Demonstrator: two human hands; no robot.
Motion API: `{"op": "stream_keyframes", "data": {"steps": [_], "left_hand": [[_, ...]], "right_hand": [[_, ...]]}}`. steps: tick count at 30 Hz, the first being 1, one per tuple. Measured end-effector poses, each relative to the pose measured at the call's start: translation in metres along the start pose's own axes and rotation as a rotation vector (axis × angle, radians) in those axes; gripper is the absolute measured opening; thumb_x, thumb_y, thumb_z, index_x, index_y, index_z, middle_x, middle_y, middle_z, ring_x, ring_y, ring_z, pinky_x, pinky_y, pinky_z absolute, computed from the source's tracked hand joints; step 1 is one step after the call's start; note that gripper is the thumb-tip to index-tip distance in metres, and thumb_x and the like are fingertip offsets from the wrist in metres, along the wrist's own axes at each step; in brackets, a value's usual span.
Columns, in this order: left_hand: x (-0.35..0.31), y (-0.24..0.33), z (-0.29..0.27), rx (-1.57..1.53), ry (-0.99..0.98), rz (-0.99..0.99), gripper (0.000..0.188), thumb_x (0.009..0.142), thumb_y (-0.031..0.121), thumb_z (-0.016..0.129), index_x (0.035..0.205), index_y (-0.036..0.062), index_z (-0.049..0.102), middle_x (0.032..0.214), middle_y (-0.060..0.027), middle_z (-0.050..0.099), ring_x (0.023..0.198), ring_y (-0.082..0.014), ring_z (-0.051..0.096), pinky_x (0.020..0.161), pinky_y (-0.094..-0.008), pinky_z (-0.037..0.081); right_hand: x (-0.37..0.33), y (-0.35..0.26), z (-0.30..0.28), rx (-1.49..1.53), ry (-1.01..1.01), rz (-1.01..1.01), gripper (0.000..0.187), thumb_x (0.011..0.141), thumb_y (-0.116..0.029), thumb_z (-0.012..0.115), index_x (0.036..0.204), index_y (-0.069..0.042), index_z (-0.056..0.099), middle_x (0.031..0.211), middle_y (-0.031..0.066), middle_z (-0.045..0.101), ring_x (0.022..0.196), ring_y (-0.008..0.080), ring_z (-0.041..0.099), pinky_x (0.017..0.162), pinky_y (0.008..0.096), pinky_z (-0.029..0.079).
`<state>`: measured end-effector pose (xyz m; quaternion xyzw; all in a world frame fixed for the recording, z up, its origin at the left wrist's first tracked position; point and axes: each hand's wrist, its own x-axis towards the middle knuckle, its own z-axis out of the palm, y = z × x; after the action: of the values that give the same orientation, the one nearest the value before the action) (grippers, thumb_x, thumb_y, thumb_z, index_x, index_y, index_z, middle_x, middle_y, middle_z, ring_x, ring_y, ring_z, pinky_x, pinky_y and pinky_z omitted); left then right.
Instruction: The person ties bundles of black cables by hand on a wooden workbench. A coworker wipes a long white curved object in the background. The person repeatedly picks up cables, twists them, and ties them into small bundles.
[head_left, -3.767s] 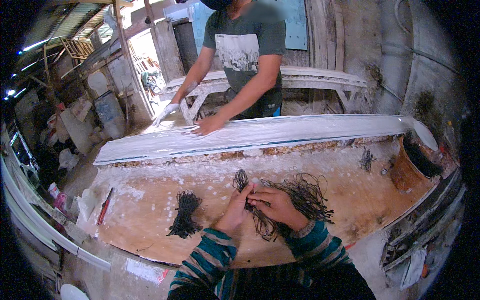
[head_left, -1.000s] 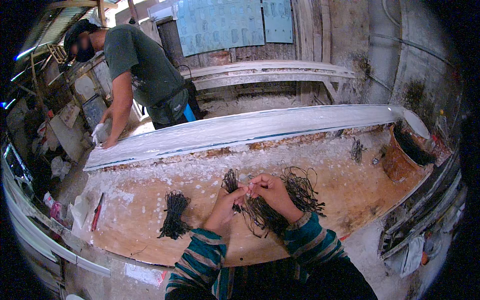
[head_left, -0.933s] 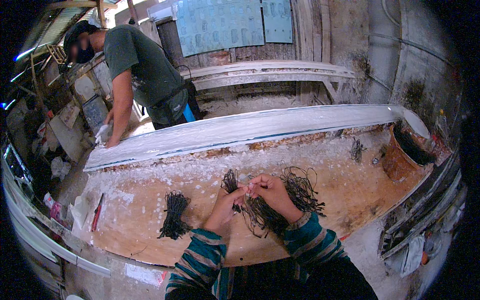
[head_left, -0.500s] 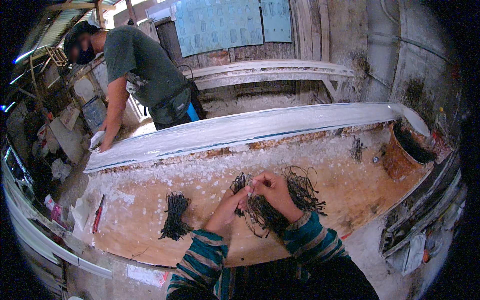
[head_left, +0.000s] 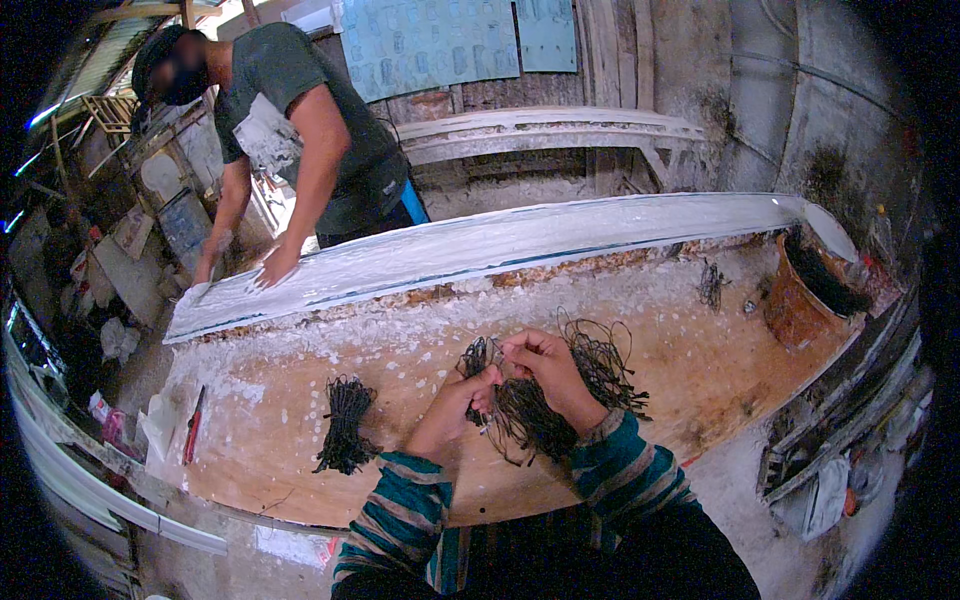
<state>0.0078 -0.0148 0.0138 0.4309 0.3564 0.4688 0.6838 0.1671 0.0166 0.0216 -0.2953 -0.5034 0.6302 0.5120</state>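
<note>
My left hand (head_left: 460, 400) is closed, thumb against fingers, at the middle of the wooden table (head_left: 420, 490). Just right of it and slightly higher, my right hand (head_left: 552, 372) pinches with thumb and forefinger. A thin black cord seems to run between the fingertips; its ends are too fine to follow. Under and beside my right hand lies a loose bundle of black cords (head_left: 533, 425), with a looped bundle (head_left: 607, 375) to its right. A small bundle (head_left: 478, 352) lies just beyond my left hand. Another tied bundle (head_left: 347, 425) rests apart on the left.
A long white-coated board (head_left: 480, 245) spans the table's far side. A co-worker (head_left: 310, 130) leans over its left end, hands on it. A red knife-like tool (head_left: 193, 425) lies at left. A rusty container (head_left: 800, 310) with dark contents and a small cord bundle (head_left: 712, 285) are at far right.
The co-worker has shifted right, and a second hand now shows on the white board. My hands stay close together with slight finger movement; the right fingertips have risen a little from the left.
</note>
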Motion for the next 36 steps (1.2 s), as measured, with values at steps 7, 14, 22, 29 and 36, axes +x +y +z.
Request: {"op": "stream_keyframes", "data": {"steps": [7,14,22,29,36], "left_hand": [[0.001,0.000,0.001,-0.061,0.033,-0.021,0.020,0.083,0.025,0.059,0.081,0.0058,0.054,0.054,0.0069,0.040,0.045,-0.0035,0.034,0.042,-0.0180,0.027],[0.000,0.005,0.002,-0.096,0.069,-0.042,0.019,0.083,0.024,0.059,0.078,0.0064,0.054,0.053,0.0073,0.040,0.043,-0.0037,0.034,0.040,-0.0176,0.027],[0.001,0.002,0.000,-0.105,0.099,-0.133,0.017,0.086,0.025,0.055,0.081,0.0085,0.054,0.053,0.0083,0.037,0.044,-0.0035,0.034,0.041,-0.0182,0.029],[-0.001,0.001,0.000,-0.077,0.087,-0.065,0.023,0.085,0.030,0.056,0.079,0.0081,0.054,0.054,0.0076,0.037,0.048,-0.0046,0.035,0.044,-0.0198,0.028],[-0.001,-0.004,0.003,0.080,0.088,0.051,0.032,0.083,0.043,0.056,0.086,0.0107,0.056,0.065,0.0076,0.047,0.055,-0.0031,0.037,0.048,-0.0200,0.028]], "right_hand": [[0.003,0.009,-0.002,-0.103,0.037,-0.055,0.014,0.084,-0.014,0.056,0.089,-0.001,0.060,0.066,-0.0014,0.053,0.057,0.0049,0.044,0.052,0.0190,0.034],[0.007,0.004,-0.009,-0.233,0.093,-0.073,0.014,0.084,-0.013,0.057,0.092,-0.001,0.060,0.069,-0.0020,0.055,0.058,0.0038,0.044,0.053,0.0179,0.036],[0.003,0.004,-0.004,-0.447,0.044,-0.229,0.015,0.084,-0.013,0.057,0.094,-0.003,0.061,0.074,-0.0019,0.057,0.065,0.0042,0.047,0.059,0.0190,0.038],[-0.004,-0.012,0.006,-0.254,-0.137,-0.035,0.017,0.084,-0.017,0.059,0.090,-0.002,0.061,0.074,-0.0014,0.058,0.067,0.0043,0.048,0.059,0.0199,0.038],[0.002,0.002,-0.004,-0.487,-0.150,-0.184,0.018,0.080,-0.021,0.061,0.081,-0.003,0.063,0.075,0.0041,0.062,0.069,0.0113,0.056,0.065,0.0247,0.043]]}}
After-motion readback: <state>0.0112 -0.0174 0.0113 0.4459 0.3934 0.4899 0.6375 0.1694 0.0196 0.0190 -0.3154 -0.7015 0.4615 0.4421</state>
